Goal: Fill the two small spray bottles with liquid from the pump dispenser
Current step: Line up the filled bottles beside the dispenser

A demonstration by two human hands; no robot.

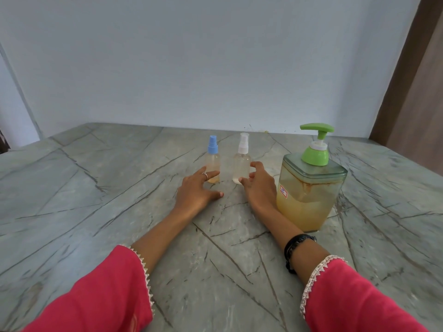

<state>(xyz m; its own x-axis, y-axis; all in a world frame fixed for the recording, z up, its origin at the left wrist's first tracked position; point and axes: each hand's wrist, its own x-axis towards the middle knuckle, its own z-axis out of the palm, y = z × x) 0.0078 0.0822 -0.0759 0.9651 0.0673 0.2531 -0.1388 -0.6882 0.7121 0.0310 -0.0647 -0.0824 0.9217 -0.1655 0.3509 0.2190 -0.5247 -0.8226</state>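
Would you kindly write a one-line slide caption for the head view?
Both hands reach for two capped spray bottles, blue-topped and white-topped, beside a green pump dispenser.

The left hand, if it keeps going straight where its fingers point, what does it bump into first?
Most likely the blue-capped spray bottle. The left hand lies open on the table, fingers aimed at the bottle's base, and may already touch it; depth is hard to judge from this one view.

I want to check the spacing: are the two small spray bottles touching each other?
Apart. The head view shows bare countertop between the blue-capped bottle and the white-capped bottle.
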